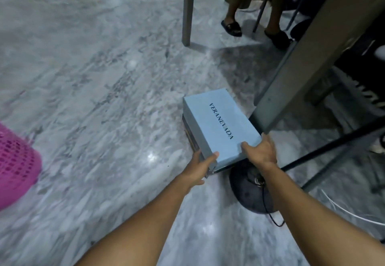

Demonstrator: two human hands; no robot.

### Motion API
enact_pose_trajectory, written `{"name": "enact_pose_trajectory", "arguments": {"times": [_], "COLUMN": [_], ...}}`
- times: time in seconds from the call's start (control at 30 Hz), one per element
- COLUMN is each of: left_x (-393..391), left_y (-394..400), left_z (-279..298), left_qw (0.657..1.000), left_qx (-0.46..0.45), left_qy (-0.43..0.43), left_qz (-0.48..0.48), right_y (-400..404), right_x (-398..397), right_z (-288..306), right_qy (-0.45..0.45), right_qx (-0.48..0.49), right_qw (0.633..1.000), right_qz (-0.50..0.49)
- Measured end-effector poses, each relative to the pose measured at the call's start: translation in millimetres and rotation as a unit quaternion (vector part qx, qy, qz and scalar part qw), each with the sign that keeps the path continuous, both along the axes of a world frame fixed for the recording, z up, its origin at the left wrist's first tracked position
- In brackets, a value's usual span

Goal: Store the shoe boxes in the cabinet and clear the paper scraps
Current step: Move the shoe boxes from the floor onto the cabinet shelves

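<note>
Light blue shoe box sits on a darker box above the marble floor, beside a table leg. Left hand grips its near left corner, right hand grips the near right corner. Pink basket far left.

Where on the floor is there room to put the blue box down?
The widest bare marble floor lies left of the blue shoe box, between it and the pink basket. To the right it is crowded: table legs, a black rod, a dark round base and cords.
</note>
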State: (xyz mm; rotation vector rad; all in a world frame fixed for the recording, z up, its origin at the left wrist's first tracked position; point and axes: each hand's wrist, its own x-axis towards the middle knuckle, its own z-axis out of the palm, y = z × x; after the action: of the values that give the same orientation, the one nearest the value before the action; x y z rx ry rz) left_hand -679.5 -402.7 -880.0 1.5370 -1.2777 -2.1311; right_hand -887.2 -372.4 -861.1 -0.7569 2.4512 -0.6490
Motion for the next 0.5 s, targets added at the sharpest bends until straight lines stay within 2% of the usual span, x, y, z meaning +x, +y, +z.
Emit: {"name": "enact_pose_trajectory", "arguments": {"times": [0.07, 0.13, 0.2, 0.27, 0.33, 0.43, 0.5], "left_x": [-7.7, -4.6, 11.1, 36.3, 67.7, 121.9, 159.8], "left_y": [0.4, 0.0, -1.0, -2.3, -2.7, -0.2, 4.1], "left_z": [-7.1, -11.9, -17.1, -23.3, -23.5, -11.8, 3.5], "left_qw": [0.999, 0.993, 0.982, 0.978, 0.981, 0.980, 0.979], "left_qx": [0.000, -0.014, -0.021, -0.018, -0.020, -0.033, -0.046], "left_qy": [0.018, 0.043, 0.068, 0.076, 0.068, 0.064, 0.062], "left_qz": [0.034, 0.108, 0.177, 0.191, 0.183, 0.187, 0.189], "right_y": [4.6, 12.2, 19.3, 23.0, 18.7, -3.3, -17.1], "right_x": [2.4, 11.1, 19.7, 28.3, 36.7, 47.5, 68.0], "right_z": [-4.6, -9.0, -14.1, -18.5, -21.4, -22.6, -6.1], "right_qy": [0.003, 0.004, -0.027, -0.055, -0.110, -0.245, -0.320], "right_qx": [-0.003, -0.028, -0.049, -0.068, -0.091, -0.126, -0.124], "right_qw": [1.000, 1.000, 0.998, 0.996, 0.989, 0.959, 0.939], "right_qz": [-0.006, -0.011, -0.017, -0.017, -0.035, -0.061, -0.026]}}
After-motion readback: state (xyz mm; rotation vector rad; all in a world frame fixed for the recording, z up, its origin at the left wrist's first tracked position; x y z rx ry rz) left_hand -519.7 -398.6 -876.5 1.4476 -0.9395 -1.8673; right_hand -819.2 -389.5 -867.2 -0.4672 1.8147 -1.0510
